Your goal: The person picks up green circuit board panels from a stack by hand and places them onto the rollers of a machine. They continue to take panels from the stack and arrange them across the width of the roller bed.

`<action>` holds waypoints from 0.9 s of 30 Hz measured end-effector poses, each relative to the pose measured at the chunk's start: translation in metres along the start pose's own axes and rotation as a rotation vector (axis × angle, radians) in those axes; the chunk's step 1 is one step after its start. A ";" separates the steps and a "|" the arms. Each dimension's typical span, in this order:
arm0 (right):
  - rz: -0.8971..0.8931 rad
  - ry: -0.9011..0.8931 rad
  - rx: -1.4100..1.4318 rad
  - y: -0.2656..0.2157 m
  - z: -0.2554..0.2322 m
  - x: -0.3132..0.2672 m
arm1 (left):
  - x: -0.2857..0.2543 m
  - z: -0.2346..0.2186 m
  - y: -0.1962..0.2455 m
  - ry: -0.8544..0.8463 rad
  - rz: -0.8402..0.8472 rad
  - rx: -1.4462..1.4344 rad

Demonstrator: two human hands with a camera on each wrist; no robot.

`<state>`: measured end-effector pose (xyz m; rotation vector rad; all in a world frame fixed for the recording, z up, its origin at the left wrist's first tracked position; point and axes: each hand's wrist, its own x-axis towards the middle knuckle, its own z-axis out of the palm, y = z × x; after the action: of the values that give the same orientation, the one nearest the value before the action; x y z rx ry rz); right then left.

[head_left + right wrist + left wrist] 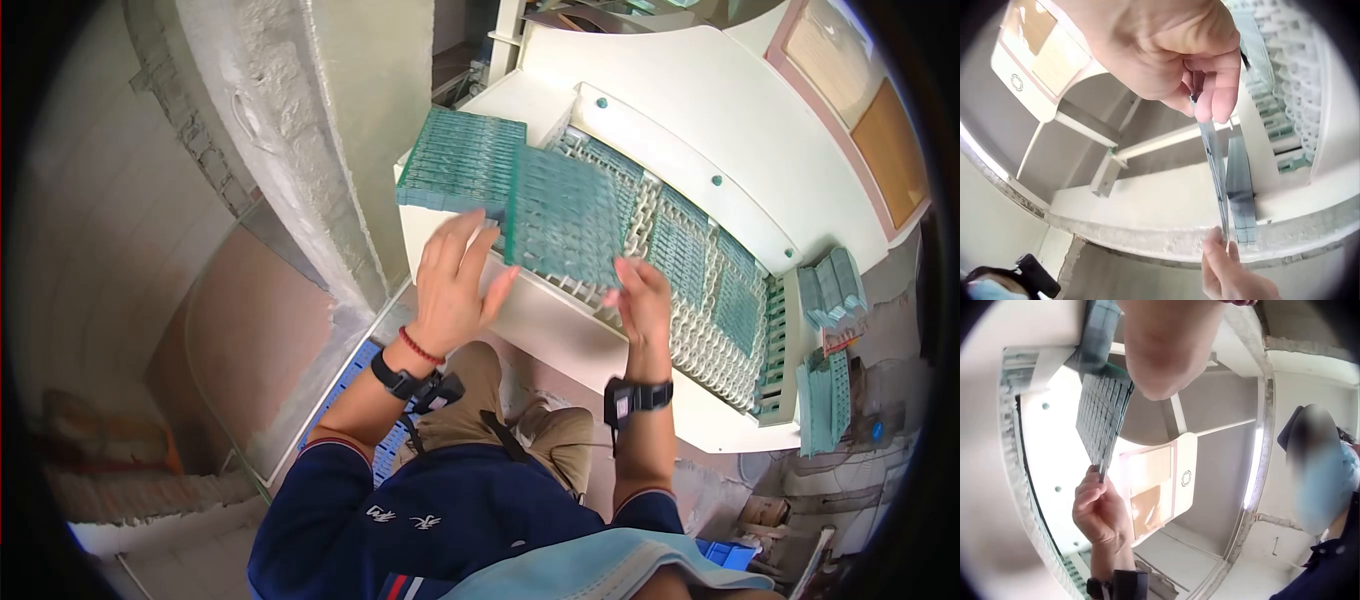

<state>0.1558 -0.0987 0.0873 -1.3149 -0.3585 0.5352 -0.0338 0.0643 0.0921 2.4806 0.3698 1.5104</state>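
A thin teal gridded panel (565,215), partly see-through and blurred, stands tilted over the machine's front edge. My right hand (643,300) pinches it near its lower right corner, thumb on one side and fingers on the other. In the right wrist view the panel (1215,169) is seen edge-on below the right hand (1210,75). My left hand (455,280) is at the panel's left edge, its fingers extended and spread, thumb tip right at the lower left corner. Left of the panel, a stack of similar teal panels (462,160) sits on the machine's corner.
White chain-like rows (645,215) run across the white machine bed, with teal pieces (740,310) between them. More teal stacks (825,400) stand at the machine's right end. A pale pillar (290,130) rises on the left, and a blue slotted crate (345,395) lies low beside my left arm.
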 end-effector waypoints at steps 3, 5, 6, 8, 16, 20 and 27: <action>-0.006 0.088 0.079 0.027 -0.047 -0.034 | -0.027 0.014 0.009 -0.047 -0.096 -0.249; -0.005 0.143 0.115 0.042 -0.066 -0.054 | -0.059 0.041 0.008 -0.269 -0.703 -0.943; 0.018 0.148 0.124 0.048 -0.071 -0.063 | -0.065 0.050 0.013 -0.349 -0.968 -1.350; 0.051 0.173 0.113 0.064 -0.078 -0.076 | -0.076 0.062 0.018 -0.494 -1.140 -1.591; 0.055 0.202 -0.133 0.072 -0.073 -0.086 | -0.087 0.079 0.027 -0.637 -1.272 -1.512; -0.015 0.240 -0.239 0.068 -0.072 -0.084 | -0.078 0.084 0.022 -0.616 -1.213 -1.300; -0.025 0.442 -0.040 0.059 -0.125 -0.080 | -0.039 0.089 0.007 -0.525 -1.146 -1.156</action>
<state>0.1471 -0.2352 0.0054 -1.4229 -0.0193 0.2057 0.0294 0.0408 0.0218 1.1923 0.4784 0.3265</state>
